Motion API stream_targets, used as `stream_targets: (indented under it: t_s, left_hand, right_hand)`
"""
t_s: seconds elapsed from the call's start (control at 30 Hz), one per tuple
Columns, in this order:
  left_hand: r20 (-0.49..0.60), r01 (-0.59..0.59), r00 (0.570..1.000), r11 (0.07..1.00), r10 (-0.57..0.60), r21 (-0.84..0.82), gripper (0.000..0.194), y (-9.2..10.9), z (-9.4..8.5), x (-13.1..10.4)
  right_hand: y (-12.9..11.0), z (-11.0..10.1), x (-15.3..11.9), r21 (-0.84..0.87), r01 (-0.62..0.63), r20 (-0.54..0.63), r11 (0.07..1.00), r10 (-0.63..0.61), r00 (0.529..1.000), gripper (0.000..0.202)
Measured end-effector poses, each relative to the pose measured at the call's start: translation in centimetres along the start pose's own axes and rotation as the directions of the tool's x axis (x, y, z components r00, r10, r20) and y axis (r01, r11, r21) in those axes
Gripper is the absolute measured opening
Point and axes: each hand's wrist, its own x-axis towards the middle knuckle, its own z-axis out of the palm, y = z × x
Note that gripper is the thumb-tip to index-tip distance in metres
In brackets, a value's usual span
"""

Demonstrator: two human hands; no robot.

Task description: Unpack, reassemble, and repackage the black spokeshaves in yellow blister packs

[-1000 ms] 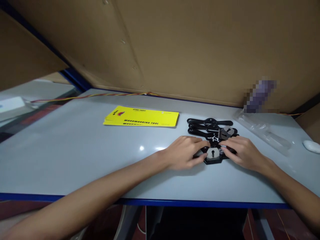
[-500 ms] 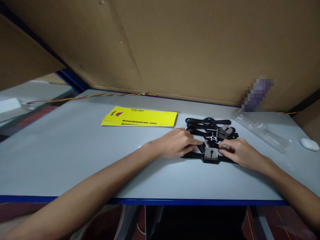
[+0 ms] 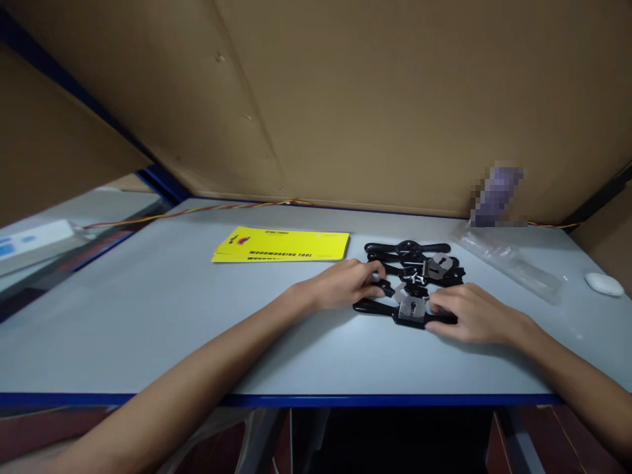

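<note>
Near spokeshave [image 3: 370,307]: laid flat on right half of table [image 3: 197,349], closest of the black tools to near edge, handles running left to right. Pale metal plate [image 3: 412,308] with keyhole slot over its middle.

Right hand [image 3: 469,313]: at its right handle, thumb on near side, fingers bent on far side, only a narrow opening between; whether gripping firmly, cannot tell.

Left hand [image 3: 348,283]: just beyond left handle, thumb and forefinger curved with a small gap, thumb tip at a small black part [image 3: 388,288]; whether pinched, cannot tell.

Just beyond plate: another small black piece [image 3: 416,291], then silver screws [image 3: 417,279] in a little cluster.

Farther: three more black spokeshave bodies [image 3: 408,246] in close rows, slotted metal blades [image 3: 438,266] heaped at their right.

To left: yellow cards [image 3: 291,246], stacked slightly askew, printed "WOODWORKING TOOL".

To far right: clear plastic packaging [image 3: 518,266]; beyond right hand, white mouse [image 3: 604,284].

Along far edge: red-and-yellow wire [image 3: 212,208], below brown panel [image 3: 370,118].
</note>
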Motion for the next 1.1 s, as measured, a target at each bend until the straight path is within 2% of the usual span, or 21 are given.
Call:
stream_targets:
  t_s: [0.17, 0.3, 0.47, 0.57, 0.67, 0.77, 0.97, 1.1]
  left_hand:
    - [0.090, 0.057, 0.995, 0.995, -0.049, -0.088, 0.023, -0.3, -0.9, -0.2]
    - [0.142, 0.113, 0.985, 0.990, -0.101, -0.085, 0.024, 0.0, -1.7, -0.1]
    - [0.174, 0.092, 0.981, 0.995, -0.084, -0.037, 0.028, 1.2, -2.4, -0.2]
    - [0.071, 0.048, 0.997, 0.990, -0.039, -0.132, 0.031, 2.5, -2.6, 0.0]
    - [-0.067, -0.080, 0.995, 0.982, 0.070, -0.170, 0.033, 3.9, -1.9, 0.6]
    - [-0.077, -0.180, 0.982, 0.980, 0.174, -0.085, 0.038, 4.8, -0.5, 1.4]
    - [-0.167, -0.233, 0.956, 0.971, 0.240, 0.060, 0.035, 4.0, 1.5, 1.4]
    - [-0.211, -0.270, 0.937, 0.961, 0.277, 0.064, 0.037, 3.5, 1.5, 0.6]
  right_hand:
    - [0.7, 1.1, 0.5, 0.009, 0.061, -0.060, 0.998, -0.060, 0.996, 0.020]
    - [1.1, 1.6, 0.7, 0.018, 0.077, -0.076, 0.997, -0.075, 0.994, 0.025]
    - [0.9, 1.7, 0.9, 0.053, 0.015, -0.084, 0.999, -0.010, 0.996, 0.017]
    - [0.5, 1.7, 1.1, 0.070, -0.039, -0.080, 0.997, 0.045, 0.996, 0.015]
    - [0.4, 1.6, 1.3, 0.075, -0.058, -0.072, 0.996, 0.063, 0.995, 0.017]
    - [0.6, 1.5, 1.3, 0.062, -0.043, -0.077, 0.997, 0.048, 0.996, 0.020]
    - [1.8, 0.9, 1.0, -0.024, 0.011, -0.216, 1.000, -0.016, 0.976, 0.023]
    - [2.4, 0.9, 1.0, -0.036, 0.033, -0.179, 0.999, -0.039, 0.983, 0.016]
